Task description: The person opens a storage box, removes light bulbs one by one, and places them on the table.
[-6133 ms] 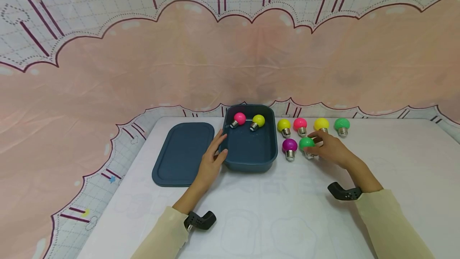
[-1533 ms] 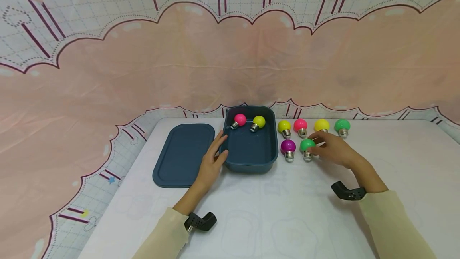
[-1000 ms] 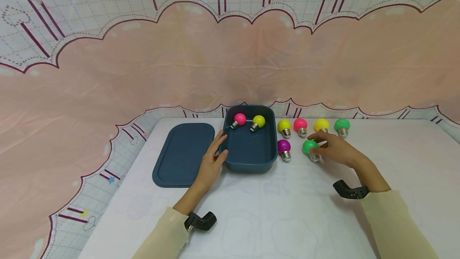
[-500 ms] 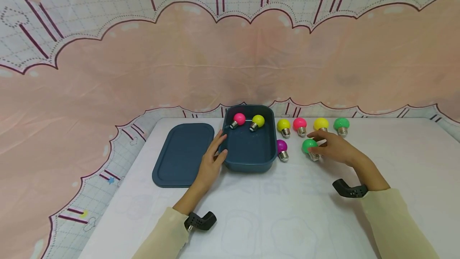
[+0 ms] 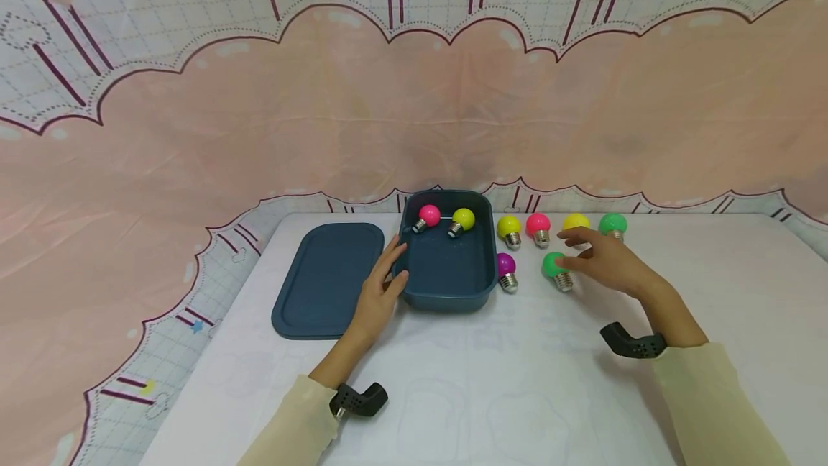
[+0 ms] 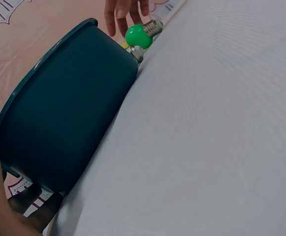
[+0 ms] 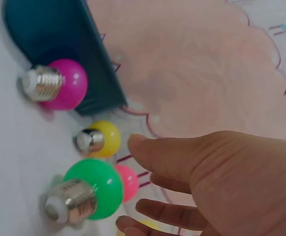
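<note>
Green bulb (image 5: pixel 553 265) lies loose at frame centre-right, beside spread, empty right hand (image 5: pixel 604 265). Rolling risked if nudged. Box (image 5: pixel 446 292) rim gripped by left hand (image 5: pixel 378 292); tipping risked if pulled.

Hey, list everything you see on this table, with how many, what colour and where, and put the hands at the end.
box: 1, dark blue, open, table centre.
lid: 1, dark blue, flat on the table beside the box, on the left hand's side.
bulbs in the box: 2, pink and yellow, at the far end.
bulbs in the far row: 4, yellow, pink, yellow, green, on the box's other side.
purple bulb: 1, lying against the box wall.
green bulb: 1, lying by the right fingertips.
table: 1, white.
backdrop: 1, pink and white patterned cloth.
left hand: holds the box's rim.
right hand: open, beside the green bulb.
</note>
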A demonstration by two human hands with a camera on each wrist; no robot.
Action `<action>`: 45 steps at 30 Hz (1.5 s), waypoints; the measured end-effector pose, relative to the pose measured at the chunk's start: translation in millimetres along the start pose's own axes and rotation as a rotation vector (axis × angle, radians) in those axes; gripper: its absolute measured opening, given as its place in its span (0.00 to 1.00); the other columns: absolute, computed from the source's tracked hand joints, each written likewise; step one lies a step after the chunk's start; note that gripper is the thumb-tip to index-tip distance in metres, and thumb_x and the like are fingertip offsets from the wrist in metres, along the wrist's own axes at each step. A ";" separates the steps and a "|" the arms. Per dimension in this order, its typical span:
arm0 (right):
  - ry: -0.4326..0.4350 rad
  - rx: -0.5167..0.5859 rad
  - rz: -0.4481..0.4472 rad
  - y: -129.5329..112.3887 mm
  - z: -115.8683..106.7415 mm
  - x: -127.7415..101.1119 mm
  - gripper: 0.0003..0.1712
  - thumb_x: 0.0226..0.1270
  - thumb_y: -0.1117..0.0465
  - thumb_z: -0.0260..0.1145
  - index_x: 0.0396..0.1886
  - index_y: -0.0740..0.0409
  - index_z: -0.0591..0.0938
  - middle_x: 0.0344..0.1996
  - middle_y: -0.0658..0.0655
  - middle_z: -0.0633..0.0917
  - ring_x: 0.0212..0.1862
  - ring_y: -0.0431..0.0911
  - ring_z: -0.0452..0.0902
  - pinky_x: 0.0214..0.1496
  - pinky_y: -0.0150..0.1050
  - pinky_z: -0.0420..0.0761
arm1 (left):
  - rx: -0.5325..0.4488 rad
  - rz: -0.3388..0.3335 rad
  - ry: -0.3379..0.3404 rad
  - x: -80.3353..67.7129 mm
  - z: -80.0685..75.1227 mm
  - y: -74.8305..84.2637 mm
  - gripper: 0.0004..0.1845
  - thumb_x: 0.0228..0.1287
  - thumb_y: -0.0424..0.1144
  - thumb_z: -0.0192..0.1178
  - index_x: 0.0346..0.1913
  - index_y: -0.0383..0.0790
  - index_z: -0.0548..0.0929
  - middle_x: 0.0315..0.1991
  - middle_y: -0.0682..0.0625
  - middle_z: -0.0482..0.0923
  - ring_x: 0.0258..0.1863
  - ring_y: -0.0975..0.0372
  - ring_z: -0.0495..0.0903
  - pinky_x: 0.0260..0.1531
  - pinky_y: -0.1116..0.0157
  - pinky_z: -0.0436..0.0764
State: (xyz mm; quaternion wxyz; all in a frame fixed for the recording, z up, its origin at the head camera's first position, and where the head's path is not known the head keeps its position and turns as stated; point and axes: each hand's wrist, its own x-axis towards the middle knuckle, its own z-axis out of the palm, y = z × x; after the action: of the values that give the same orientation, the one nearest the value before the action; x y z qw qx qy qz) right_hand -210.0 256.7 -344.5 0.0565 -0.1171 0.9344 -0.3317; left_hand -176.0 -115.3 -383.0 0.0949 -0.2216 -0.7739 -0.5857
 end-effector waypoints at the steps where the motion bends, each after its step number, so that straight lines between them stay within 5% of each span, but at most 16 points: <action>1: 0.013 -0.004 0.002 -2.3 -0.6 -0.2 0.35 0.66 0.49 0.64 0.65 0.66 0.69 0.57 0.72 0.74 0.53 0.65 0.74 0.48 0.56 0.77 | 0.001 0.002 -0.004 -0.1 -0.2 -0.1 0.25 0.72 0.27 0.49 0.69 0.26 0.61 0.73 0.34 0.49 0.71 0.45 0.50 0.60 0.42 0.62; 16: 0.110 -0.018 -0.030 -32.1 -1.0 -3.3 0.34 0.67 0.49 0.63 0.67 0.63 0.67 0.58 0.68 0.74 0.53 0.61 0.73 0.42 0.49 0.81 | 0.000 -0.018 -0.063 0.5 -0.6 0.1 0.27 0.73 0.32 0.50 0.71 0.31 0.59 0.75 0.41 0.47 0.72 0.49 0.48 0.63 0.44 0.58; 28: 0.144 -0.009 -0.175 -67.9 8.8 17.3 0.29 0.67 0.57 0.64 0.65 0.63 0.70 0.57 0.67 0.76 0.50 0.59 0.75 0.44 0.51 0.80 | 0.002 -0.036 -0.078 0.3 0.5 -0.5 0.28 0.72 0.32 0.51 0.72 0.33 0.59 0.75 0.43 0.46 0.73 0.52 0.47 0.63 0.46 0.60; 34: 0.096 -0.003 -0.181 -86.2 15.1 36.6 0.28 0.67 0.57 0.64 0.64 0.64 0.71 0.57 0.66 0.76 0.50 0.58 0.76 0.46 0.51 0.79 | -0.011 0.001 -0.065 2.2 2.1 -25.5 0.30 0.70 0.30 0.54 0.72 0.36 0.60 0.75 0.42 0.45 0.73 0.52 0.48 0.61 0.46 0.63; 45: 0.026 -0.036 -0.211 -99.4 29.7 67.1 0.27 0.66 0.59 0.64 0.62 0.66 0.73 0.56 0.69 0.77 0.50 0.59 0.77 0.46 0.50 0.80 | -0.028 0.078 -0.050 2.8 2.7 -43.4 0.39 0.55 0.57 0.57 0.63 0.32 0.70 0.75 0.46 0.50 0.68 0.48 0.60 0.56 0.55 0.72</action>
State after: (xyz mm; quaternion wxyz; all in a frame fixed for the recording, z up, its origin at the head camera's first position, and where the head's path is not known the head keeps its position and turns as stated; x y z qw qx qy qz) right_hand -251.3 146.7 -306.4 0.0071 -0.2116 0.9233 -0.3205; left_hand -197.9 -121.4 -420.1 0.0953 -0.2674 -0.7584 -0.5867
